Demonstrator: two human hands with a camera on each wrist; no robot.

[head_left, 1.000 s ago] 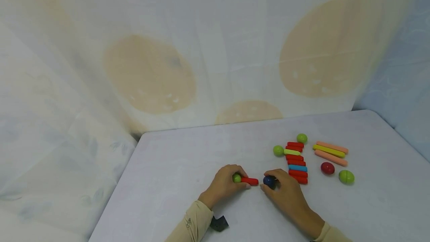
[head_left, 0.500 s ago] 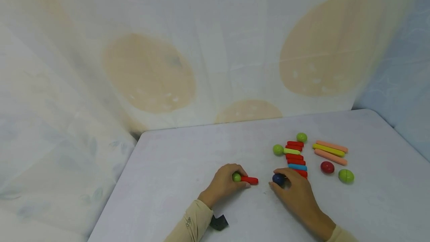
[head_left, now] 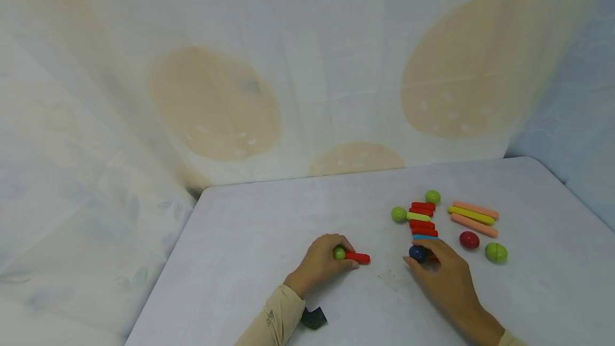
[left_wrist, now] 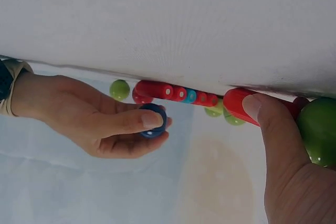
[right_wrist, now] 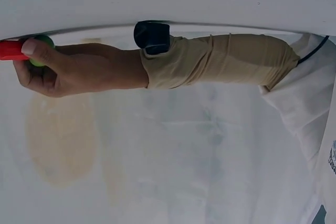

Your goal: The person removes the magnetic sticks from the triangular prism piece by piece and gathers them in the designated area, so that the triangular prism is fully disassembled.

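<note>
On the pale table [head_left: 250,239], your left hand [head_left: 319,263] pinches a smooth red stick [head_left: 357,257] joined to a green ball [head_left: 338,253]; your right hand [head_left: 444,276] pinches a glossy dark-blue ball [head_left: 417,253].

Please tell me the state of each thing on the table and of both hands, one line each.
left hand: grips green ball with red stick
green ball: joined to red stick
right hand: pinches blue ball
blue ball: held beside stick row
dark red ball: lying loose

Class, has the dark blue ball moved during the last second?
Yes. The dark blue ball, held by the right hand, moved right, away from the red stick, reaching the stick row.
</note>
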